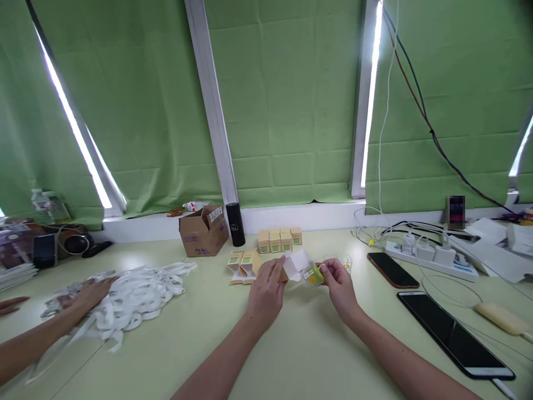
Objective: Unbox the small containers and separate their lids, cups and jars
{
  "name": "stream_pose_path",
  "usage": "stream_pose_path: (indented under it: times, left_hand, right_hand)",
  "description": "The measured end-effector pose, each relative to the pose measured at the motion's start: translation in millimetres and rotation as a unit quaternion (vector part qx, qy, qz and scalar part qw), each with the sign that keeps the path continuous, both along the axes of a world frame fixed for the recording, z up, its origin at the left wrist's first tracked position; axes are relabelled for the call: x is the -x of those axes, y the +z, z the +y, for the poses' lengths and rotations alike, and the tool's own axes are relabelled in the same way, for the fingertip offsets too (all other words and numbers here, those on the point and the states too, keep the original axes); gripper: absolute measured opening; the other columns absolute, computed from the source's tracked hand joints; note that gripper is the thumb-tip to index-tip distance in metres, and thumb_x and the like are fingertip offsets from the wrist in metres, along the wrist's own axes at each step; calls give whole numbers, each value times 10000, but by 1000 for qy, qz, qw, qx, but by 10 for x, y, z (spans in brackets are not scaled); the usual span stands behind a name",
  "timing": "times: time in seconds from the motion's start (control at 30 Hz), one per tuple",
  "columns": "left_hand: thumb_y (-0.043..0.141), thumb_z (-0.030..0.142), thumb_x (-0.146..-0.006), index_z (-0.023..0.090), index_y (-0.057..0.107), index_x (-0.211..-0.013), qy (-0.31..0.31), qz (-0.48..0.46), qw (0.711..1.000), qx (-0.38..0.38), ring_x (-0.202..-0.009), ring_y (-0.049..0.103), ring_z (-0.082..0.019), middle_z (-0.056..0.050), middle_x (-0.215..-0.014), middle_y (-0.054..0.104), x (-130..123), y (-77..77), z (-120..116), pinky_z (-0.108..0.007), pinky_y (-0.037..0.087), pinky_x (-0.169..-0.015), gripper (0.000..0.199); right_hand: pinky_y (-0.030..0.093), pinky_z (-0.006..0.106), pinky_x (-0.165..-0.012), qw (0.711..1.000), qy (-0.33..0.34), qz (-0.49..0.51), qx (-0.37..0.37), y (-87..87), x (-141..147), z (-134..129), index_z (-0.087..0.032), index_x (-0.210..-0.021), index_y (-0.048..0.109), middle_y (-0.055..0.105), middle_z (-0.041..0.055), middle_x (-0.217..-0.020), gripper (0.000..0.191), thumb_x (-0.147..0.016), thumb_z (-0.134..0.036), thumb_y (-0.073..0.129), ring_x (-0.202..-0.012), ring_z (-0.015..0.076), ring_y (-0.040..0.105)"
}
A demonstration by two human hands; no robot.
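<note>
My left hand is closed around a small cardboard box whose white inner flaps stand open towards the right. In my right hand, fingers and thumb pinch a small clear jar with yellow-green on it, tilted beside the box opening. Whether the jar touches the flaps I cannot tell. Just behind my right fingers sit small clear cups, partly hidden. Left of my left hand lie partly folded small tan boxes. Behind them stands a row of several closed small tan boxes.
At the left, another person's hand rests on a heap of white ribbon. A brown carton and a black bottle stand at the back. Phones, a power strip and loose cables lie on the right.
</note>
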State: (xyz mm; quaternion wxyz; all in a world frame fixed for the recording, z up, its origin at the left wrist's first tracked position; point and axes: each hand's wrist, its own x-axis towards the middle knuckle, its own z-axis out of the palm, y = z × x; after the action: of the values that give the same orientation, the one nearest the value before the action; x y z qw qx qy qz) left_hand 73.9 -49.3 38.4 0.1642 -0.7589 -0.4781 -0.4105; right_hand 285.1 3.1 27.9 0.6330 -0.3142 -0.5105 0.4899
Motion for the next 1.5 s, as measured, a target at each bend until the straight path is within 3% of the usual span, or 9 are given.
stream_pose_path:
  times: [0.13,0.23,0.4,0.53,0.73,0.87,0.97,1.2,1.5]
  left_hand:
    - [560,152,-951,304,350,-1562,-7,-100,995,25,-1287,560,-282,-118,-1380,590,53,-17,43,-509,505,-1068,663]
    - [577,245,-969,310,373,-1540,-48,-222,971,74,-1288,568,-270,-112,-1416,571,50,-35,72,-471,547,-1013,610]
    - [650,375,-949,277,327,-1491,-146,-430,875,164,-1270,607,-263,-144,-1449,565,26,-70,136,-429,547,-992,639]
    - [731,467,-886,240,376,-1371,-200,-516,811,189,-1236,633,-269,-174,-1399,609,43,-83,196,-434,528,-1006,643]
    - [819,530,-789,209,509,-1253,-219,-571,757,229,-1181,665,-278,-150,-1215,724,66,-43,206,-433,518,-1016,644]
    - [848,499,-772,195,588,-1249,-254,-618,695,266,-1148,682,-279,-146,-1253,716,60,-40,195,-406,550,-974,623]
    - [839,461,-793,180,633,-1248,-287,-628,667,281,-1160,672,-265,-140,-1312,689,60,-39,183,-385,562,-964,573]
    - [778,383,-852,170,669,-1204,-330,-637,622,313,-1115,693,-296,-143,-1285,699,85,-28,142,-480,584,-938,425]
    - [711,413,-906,190,608,-1309,-364,-603,613,359,-1022,732,-326,-160,-1227,717,4,20,43,-450,618,-786,473]
  right_hand:
    - [481,309,-622,998,-3,-52,-22,-49,-5,43,-227,-798,602,668,33,-771,488,-775,-696,731,-714,200,594]
    - [457,312,-645,991,15,-126,-40,-109,11,45,-218,-784,606,647,20,-741,468,-813,-676,696,-692,188,565]
    - [448,322,-655,971,29,-230,-61,-150,22,4,-214,-788,623,669,31,-774,358,-881,-560,632,-689,189,557]
    - [438,305,-614,963,21,-260,-73,-152,4,-5,-217,-801,646,680,33,-771,269,-886,-469,607,-677,189,566]
    - [431,300,-610,950,11,-303,-81,-174,-9,17,-218,-826,672,717,33,-804,181,-875,-373,593,-681,187,593]
    - [447,304,-631,949,14,-305,-79,-154,-3,1,-221,-839,684,723,29,-816,179,-862,-380,605,-709,193,613]
    - [487,334,-707,950,16,-299,-89,-118,-5,-23,-227,-859,696,734,35,-837,189,-864,-397,613,-777,216,645]
    - [500,432,-918,950,-18,-279,-140,-38,-17,-86,-245,-1020,724,748,80,-1061,245,-915,-422,592,-1010,280,672]
    - [485,485,-1034,951,9,-258,-172,66,24,-213,-287,-1170,713,714,98,-1131,314,-951,-477,594,-1136,303,609]
